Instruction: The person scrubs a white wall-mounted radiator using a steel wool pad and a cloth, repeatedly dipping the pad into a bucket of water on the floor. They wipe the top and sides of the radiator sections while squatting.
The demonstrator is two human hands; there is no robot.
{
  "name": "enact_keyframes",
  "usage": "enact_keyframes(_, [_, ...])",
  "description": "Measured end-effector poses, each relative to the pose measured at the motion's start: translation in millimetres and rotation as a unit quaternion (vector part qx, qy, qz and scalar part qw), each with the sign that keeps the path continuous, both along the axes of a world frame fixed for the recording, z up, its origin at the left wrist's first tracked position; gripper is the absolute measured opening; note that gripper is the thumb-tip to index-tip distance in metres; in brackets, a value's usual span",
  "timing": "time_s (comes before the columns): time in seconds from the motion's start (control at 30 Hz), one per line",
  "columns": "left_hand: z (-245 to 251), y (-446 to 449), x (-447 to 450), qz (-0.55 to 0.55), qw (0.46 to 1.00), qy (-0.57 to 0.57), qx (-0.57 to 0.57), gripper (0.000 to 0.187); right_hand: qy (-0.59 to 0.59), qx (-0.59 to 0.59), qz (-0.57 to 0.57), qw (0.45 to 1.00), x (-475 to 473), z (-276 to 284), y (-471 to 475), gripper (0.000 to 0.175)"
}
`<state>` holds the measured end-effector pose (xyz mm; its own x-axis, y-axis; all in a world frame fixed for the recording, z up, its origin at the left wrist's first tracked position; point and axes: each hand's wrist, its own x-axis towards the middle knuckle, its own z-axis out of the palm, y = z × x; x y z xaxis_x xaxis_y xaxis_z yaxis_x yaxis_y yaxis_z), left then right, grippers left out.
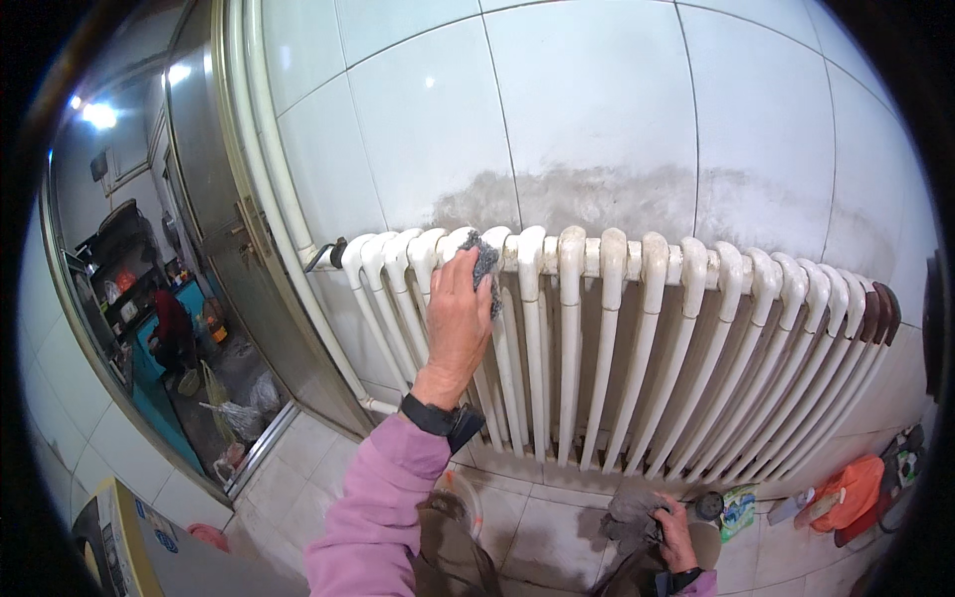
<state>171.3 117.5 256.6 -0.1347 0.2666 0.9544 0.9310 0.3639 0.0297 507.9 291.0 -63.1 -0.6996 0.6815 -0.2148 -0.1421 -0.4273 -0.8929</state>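
Note:
A white column radiator (613, 261) runs along the tiled wall in front of me. My left hand (456, 317) grips a grey scouring pad (486, 257) against the top of one of its left columns, thumb on the right side. White paint on the middle columns looks stained and worn. Lower right, my right hand (676, 533) holds a crumpled dark grey rag (630, 515) above the floor, apart from the radiator. Above the radiator, the wall tiles (589, 112) carry a band of grey-brown grime.
Vertical pipes (272, 142) and a metal-framed door (216, 186) stand left. Through the doorway, a person (173, 328) crouches. Below are a bucket (471, 496), a pouch (739, 511), an orange bag (850, 489) and a pink basin (209, 536). A grey appliance (186, 548) fills the lower left.

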Motion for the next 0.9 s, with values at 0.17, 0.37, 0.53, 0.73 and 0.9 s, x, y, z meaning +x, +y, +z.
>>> enact_keyframes(0.17, [28,9,-19,-0.004,0.999,-0.015,-0.050,0.022,0.002,0.025,0.000,1.000,-5,-12,5,0.037])
enact_keyframes(0.37, [41,12,-15,0.019,0.995,0.004,-0.096,0.020,0.024,0.032,0.020,0.999,-8,-15,1,0.036])
enact_keyframes(0.53, [21,-1,-3,-0.010,0.999,0.041,-0.029,0.020,-0.001,0.045,0.011,0.999,-3,-13,5,0.034])
enact_keyframes(0.73, [55,20,-21,0.064,0.986,-0.012,-0.156,0.021,0.002,0.017,0.019,1.000,-5,-16,3,0.036])
enact_keyframes(0.9, [24,4,1,0.028,0.997,0.048,-0.058,0.020,-0.004,0.024,0.008,1.000,-2,-11,3,0.037])
